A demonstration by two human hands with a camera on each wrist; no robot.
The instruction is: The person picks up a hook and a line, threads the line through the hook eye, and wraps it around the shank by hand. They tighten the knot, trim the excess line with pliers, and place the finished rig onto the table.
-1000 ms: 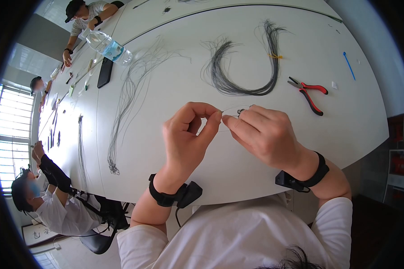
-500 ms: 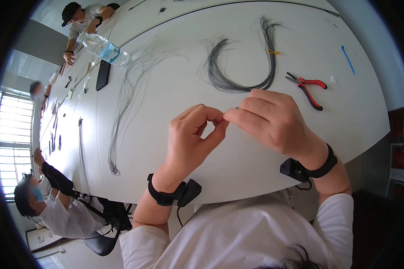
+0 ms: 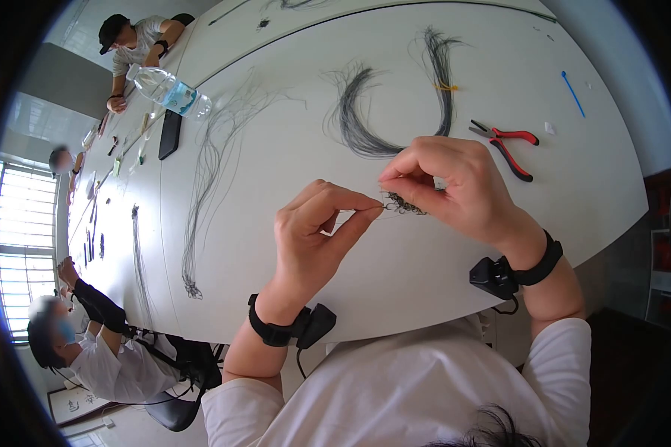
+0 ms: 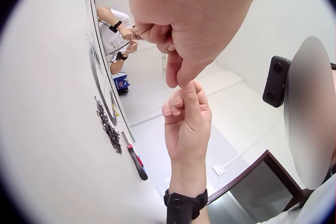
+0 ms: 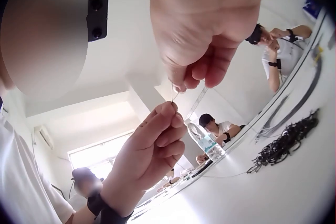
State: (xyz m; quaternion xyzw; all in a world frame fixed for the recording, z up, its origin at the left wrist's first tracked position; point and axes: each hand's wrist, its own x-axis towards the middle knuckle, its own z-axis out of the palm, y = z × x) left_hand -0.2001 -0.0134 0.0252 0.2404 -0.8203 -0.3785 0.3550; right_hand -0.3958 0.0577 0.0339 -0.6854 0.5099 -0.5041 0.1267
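Strand (image 5: pixel 172 94), very fine, seen best in R-wrist view: spans the short gap btwn the two hands' fingertips, R hand (image 5: pixel 210 29) at upper end, L hand (image 5: pixel 149 148) at lower end. Both grips look pinched on it, thumb vs. fingers; R hand's other fingers curled in. Fingertips close but apart here. Dark tangled clump (image 5: pixel 286 140) rests on table (image 5: pixel 273 198), below both hands, not in either grip.

L-wrist view: strand too fine to make out at fingertips. L hand above, fingers pointing down; R hand comes up from opp. side, fingers bent, thumb tip at L fingertips. Clump on tabletop again, pliers (image 4: pixel 135 160) just beside it.

Head view: L forearm reaches fwd from near edge, thumb + index making a loop, tips meeting at strand. R hand angles in from right, wrist bent, back of hand up; it partly covers clump. L fingertips just left of clump as seen from above. Far side: U-shaped bundle (image 3: pixel 350 123) w/ yellow tie (image 3: pixel 446 88). Pliers to right, far of R hand. Loose strands (image 3: pixel 195 216) left of L hand; bottle (image 3: pixel 177 97) + phone (image 3: pixel 169 135) far left.
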